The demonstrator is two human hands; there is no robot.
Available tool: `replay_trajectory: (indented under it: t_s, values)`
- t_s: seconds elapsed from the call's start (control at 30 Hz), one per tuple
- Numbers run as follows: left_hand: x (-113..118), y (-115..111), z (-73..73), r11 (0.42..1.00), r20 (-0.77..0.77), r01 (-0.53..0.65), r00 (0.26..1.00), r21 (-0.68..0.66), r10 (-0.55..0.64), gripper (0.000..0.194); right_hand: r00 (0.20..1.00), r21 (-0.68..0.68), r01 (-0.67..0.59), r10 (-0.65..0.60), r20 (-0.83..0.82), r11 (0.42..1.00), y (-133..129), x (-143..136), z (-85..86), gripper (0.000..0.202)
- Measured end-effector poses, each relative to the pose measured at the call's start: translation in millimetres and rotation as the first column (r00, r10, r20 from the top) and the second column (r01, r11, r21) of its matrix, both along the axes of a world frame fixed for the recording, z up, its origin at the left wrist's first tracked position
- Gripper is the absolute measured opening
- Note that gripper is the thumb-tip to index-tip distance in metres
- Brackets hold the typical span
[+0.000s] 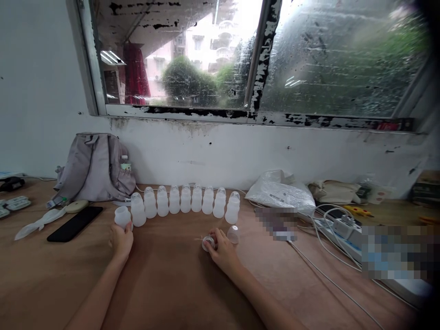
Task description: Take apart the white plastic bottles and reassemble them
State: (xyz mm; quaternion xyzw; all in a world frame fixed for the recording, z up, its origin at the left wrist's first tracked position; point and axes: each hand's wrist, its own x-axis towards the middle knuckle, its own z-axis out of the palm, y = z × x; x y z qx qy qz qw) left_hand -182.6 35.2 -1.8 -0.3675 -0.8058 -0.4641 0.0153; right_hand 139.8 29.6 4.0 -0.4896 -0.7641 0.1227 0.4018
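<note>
My left hand point(123, 242) is closed around an uncapped white baby bottle point(122, 216) at the left end of a curved row. Several capped baby bottles point(186, 199) stand upright along that row, their tops clear and their bodies frosted white. Near the middle of the table, my right hand point(220, 245) has its fingers closed on a small round bottle nipple ring point(207, 243), partly covered by the fingers. Just beyond that hand sits a clear dome cap point(233, 234) on the table, apart from the row.
A black phone point(74, 223) and a backpack point(98, 167) are on the left. At the right lie a white plastic bag point(281, 192), a power strip point(347, 229) and loose white cables point(326, 275). Behind the brown table point(165, 284) rises a wall with a window point(192, 59).
</note>
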Motion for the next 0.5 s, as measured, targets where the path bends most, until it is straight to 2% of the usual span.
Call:
replay_trajectory:
  t_s: [0.2,0.3,0.4,0.43,0.5]
  values:
    - [12.2,-6.2,11.0,0.999,0.082,-0.035,0.996,-0.009,0.035,0.046,0.999,-0.005,0.008,-0.007,0.048,1.0,4.2,1.3,-4.7,0.01]
    - [15.8,-9.3,16.3,0.998,0.081,-0.05,0.996,0.036,0.047,0.06,1.0,0.0,-0.011,0.011,0.029,1.0,5.1,1.2,-4.4,0.011]
    - [18.2,-14.2,22.7,0.977,0.036,-0.077,0.997,0.2,0.072,0.084,1.0,0.015,-0.008,0.008,-0.009,1.0,4.9,0.8,-3.1,0.013]
    - [19.9,-16.3,24.7,0.954,-0.008,-0.069,0.997,0.291,0.074,0.087,1.0,0.022,-0.002,0.003,-0.021,1.0,4.5,0.6,-2.5,0.013]
    - [26.5,-20.9,27.5,0.886,-0.136,0.014,0.989,0.463,0.055,0.077,0.999,0.027,0.011,-0.01,-0.048,1.0,3.4,0.5,-0.9,0.013]
